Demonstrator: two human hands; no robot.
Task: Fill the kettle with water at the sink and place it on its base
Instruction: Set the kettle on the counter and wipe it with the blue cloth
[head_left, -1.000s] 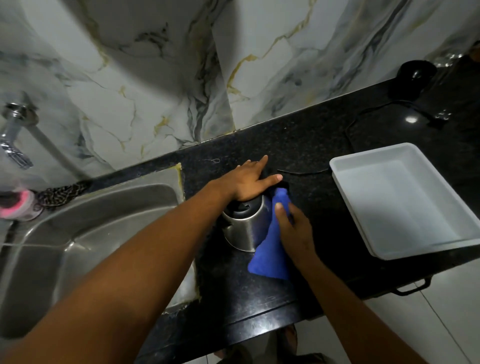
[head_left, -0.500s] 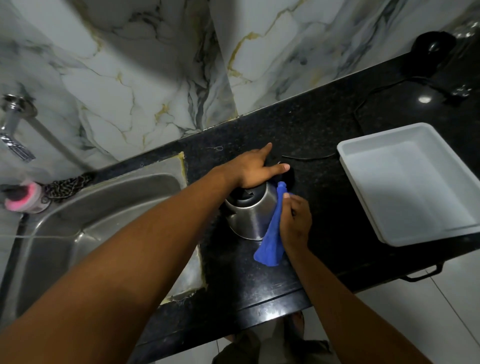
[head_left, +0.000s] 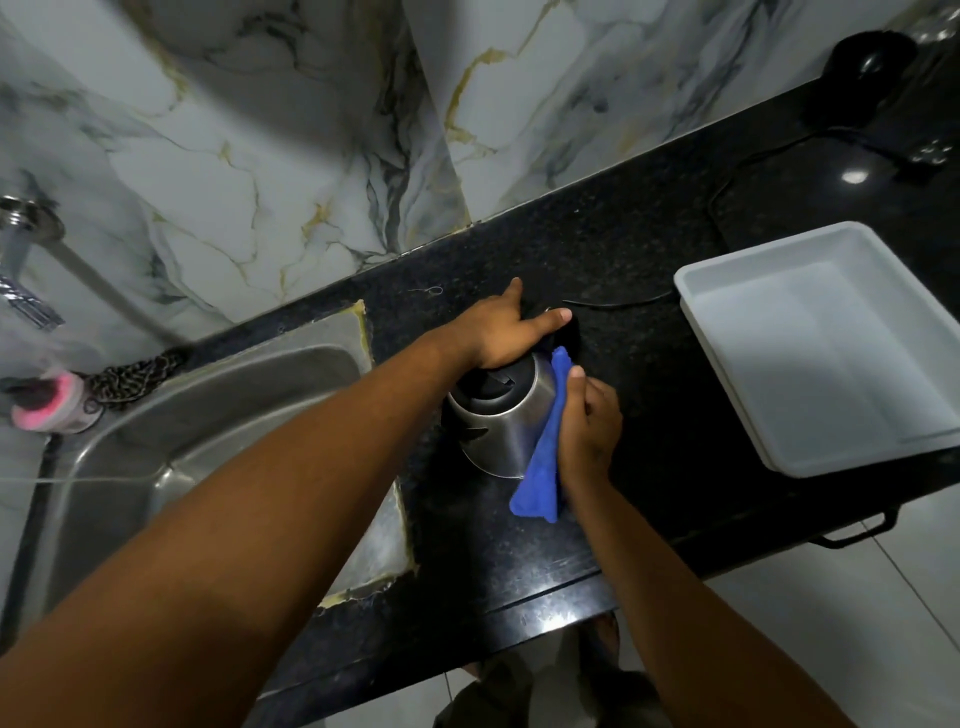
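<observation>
- Kettle: steel body, black lid, standing on the black counter just right of the sink.
- Left hand: wrapped over the kettle's far top, grasping the handle area, index finger extended.
- Right hand: clenched on a blue cloth, pressing it against the kettle's right side.
- White tray: well right of the kettle.
- Round black base: far right corner, well apart from the kettle.

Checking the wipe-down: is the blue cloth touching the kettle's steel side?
Touching. The head view shows the right hand pressing the blue cloth flat against the kettle, with no gap between them.
</observation>
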